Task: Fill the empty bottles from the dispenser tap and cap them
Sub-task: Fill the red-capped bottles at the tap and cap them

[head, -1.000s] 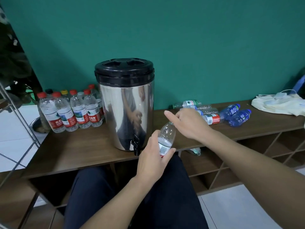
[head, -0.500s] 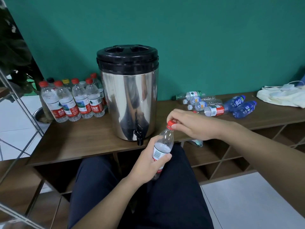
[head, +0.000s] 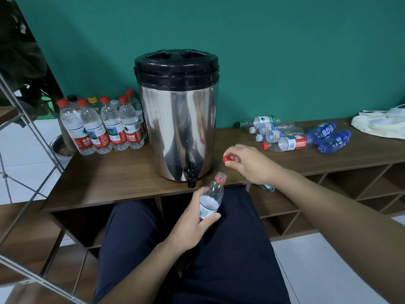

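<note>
The left hand [head: 192,222] grips an uncapped clear bottle [head: 211,198], tilted over the lap just below the black tap [head: 190,172] of a steel dispenser [head: 177,119]. The right hand [head: 247,163] pinches its red cap [head: 227,159]. On the table [head: 114,181], capped full bottles [head: 103,128] stand left; six empties [head: 291,137] lie right.

Dispenser [head: 176,128]: mirror-silver body, black lid [head: 176,64], black tap [head: 191,173]; wall [head: 285,51] plain teal, surface [head: 114,178] dark brown woodgrain. Held bottle [head: 211,198]: clear, white-and-red label, red neck ring; cap [head: 228,159] red. Standing bottles [head: 103,128] at 10 o'clock: red caps, one yellow, red-white labels; lying bottles at 2 o'clock include two blue bottles [head: 326,138].
</note>
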`<state>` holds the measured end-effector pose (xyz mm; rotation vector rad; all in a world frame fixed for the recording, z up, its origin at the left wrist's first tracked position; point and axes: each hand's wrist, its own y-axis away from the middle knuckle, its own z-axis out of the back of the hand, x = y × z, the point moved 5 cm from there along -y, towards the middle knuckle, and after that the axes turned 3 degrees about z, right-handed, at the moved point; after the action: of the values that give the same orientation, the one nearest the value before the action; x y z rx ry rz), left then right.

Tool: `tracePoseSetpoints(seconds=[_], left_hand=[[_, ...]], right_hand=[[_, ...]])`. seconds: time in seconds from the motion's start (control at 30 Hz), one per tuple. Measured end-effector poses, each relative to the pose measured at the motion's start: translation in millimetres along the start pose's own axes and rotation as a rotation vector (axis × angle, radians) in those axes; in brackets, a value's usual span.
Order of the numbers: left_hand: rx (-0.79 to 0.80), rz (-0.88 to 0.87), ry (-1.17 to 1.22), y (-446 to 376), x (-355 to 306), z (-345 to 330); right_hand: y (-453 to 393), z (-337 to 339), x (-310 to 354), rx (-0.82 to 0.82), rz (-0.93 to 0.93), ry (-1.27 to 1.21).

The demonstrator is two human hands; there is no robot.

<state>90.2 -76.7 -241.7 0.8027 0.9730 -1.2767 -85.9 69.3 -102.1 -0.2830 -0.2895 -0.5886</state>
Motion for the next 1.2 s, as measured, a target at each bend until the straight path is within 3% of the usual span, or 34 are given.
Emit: tracePoseSetpoints(seconds=[0.27, 0.5, 0.6, 0.77, 0.9, 1.2], left_hand=[[-0.029, 0.100, -0.023, 3.0, 52.3, 6.1], [-0.033, 0.211, 0.007, 0.8, 82.5, 9.1], [-0.087, 0.243, 0.060, -0.3, 92.0, 8.7], [-0.142, 0.254, 0.124, -0.8, 98.9, 9.3], [-0.152, 0.232, 0.128, -0.5, 100.2, 9.4], [-0.199, 0.206, 0.179, 1.0, 95.1, 14.6]], right_hand=[[-20.9, -90.7, -31.6, 0.032, -0.214, 0.050], [-25.8, -97.1, -38.6, -0.015, -0.356, -0.003], [-20.0, -81.5, -21.0, -0.168, -0.299, -0.040], [-10.4, -52.5, 43.3, -0.339, -0.206, -0.362], [-11.7, -39.9, 90.1, -0.305, -0.133, -0.518], [-23.8, -44.5, 98.5, -0.197, -0.090, -0.417]])
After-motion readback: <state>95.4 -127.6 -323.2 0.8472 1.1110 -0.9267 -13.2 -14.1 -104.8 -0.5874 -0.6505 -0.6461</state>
